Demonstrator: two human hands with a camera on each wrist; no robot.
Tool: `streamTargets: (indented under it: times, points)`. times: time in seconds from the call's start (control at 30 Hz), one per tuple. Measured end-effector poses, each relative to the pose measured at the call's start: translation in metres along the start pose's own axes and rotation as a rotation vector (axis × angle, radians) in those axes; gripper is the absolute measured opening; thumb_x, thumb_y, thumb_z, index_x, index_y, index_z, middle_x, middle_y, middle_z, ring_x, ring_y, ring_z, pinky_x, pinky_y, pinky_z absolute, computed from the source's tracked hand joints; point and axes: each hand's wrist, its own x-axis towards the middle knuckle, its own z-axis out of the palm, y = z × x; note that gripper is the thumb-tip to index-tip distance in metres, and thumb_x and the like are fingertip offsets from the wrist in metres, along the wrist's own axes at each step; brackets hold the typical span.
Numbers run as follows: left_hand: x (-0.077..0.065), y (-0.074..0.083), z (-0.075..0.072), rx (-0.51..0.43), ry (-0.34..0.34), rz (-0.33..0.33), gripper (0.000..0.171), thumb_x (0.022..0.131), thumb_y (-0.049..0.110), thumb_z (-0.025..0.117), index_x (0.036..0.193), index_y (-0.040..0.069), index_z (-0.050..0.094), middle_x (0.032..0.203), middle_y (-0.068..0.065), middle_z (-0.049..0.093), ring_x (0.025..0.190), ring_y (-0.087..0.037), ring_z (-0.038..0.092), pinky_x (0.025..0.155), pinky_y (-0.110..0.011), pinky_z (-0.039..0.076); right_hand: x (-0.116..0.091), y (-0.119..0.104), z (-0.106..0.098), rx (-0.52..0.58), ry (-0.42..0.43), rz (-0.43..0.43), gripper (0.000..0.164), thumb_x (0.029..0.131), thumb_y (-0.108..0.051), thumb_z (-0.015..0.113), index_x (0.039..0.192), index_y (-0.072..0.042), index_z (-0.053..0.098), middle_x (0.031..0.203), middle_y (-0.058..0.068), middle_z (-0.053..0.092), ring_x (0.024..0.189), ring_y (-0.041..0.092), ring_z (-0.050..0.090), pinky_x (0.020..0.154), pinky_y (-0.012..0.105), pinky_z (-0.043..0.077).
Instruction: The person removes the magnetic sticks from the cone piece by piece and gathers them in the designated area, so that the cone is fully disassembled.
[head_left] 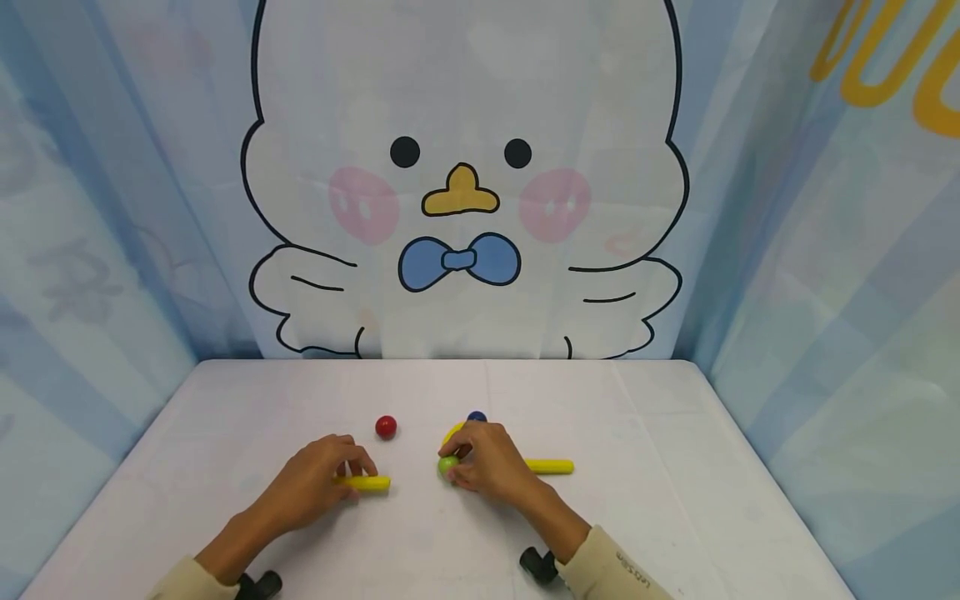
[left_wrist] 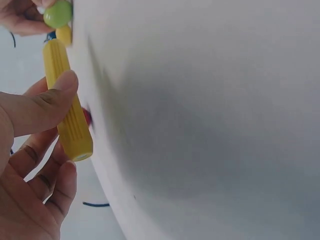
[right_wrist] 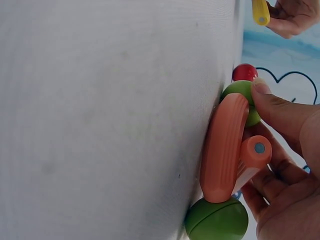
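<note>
My left hand (head_left: 318, 479) pinches a short ridged yellow rod (left_wrist: 69, 107) between thumb and fingers, just over the white table. My right hand (head_left: 491, 462) holds a light green ball (head_left: 447, 465), thumb on its near side. In the right wrist view a salmon-coloured ridged rod (right_wrist: 224, 150) reaches from that ball to a darker green ball (right_wrist: 217, 220). A second salmon rod (right_wrist: 256, 151), with a grey disc in its end, lies by the fingers. Both salmon rods are hidden under my right hand in the head view.
A red ball (head_left: 386, 427) lies between the hands, farther back. Behind my right hand are a blue ball (head_left: 477, 416) and a curved yellow piece (head_left: 453, 432). Another yellow rod (head_left: 551, 467) sticks out to its right. A printed curtain (head_left: 465, 100) stands behind the white table (head_left: 637, 517).
</note>
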Motion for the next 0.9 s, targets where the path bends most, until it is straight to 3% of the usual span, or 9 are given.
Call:
streamTargets:
  times: [0.4,0.9]
  points:
    - [-0.006,-0.028,-0.006,0.029,-0.004,-0.008,0.030,0.078,0.004,0.092,0.094,0.026,0.079,0.084,0.012,0.064,0.080,-0.010,0.054,0.077,-0.028,0.052,0.000,0.000,0.000,0.004,0.001,-0.001,0.022,0.083,-0.001,0.090,0.099,-0.013,0.082,0.099,-0.004,0.077,0.088,0.002,0.070,0.085,0.024,0.058]
    - [-0.005,-0.031,-0.004,0.028,-0.024,-0.028,0.031,0.079,0.002,0.091,0.096,0.025,0.078,0.085,0.012,0.065,0.080,-0.010,0.055,0.083,-0.034,0.056,-0.002,-0.003,-0.002,0.022,-0.017,0.035,0.022,0.084,-0.001,0.089,0.101,-0.013,0.082,0.101,-0.005,0.076,0.090,0.004,0.069,0.086,0.025,0.059]
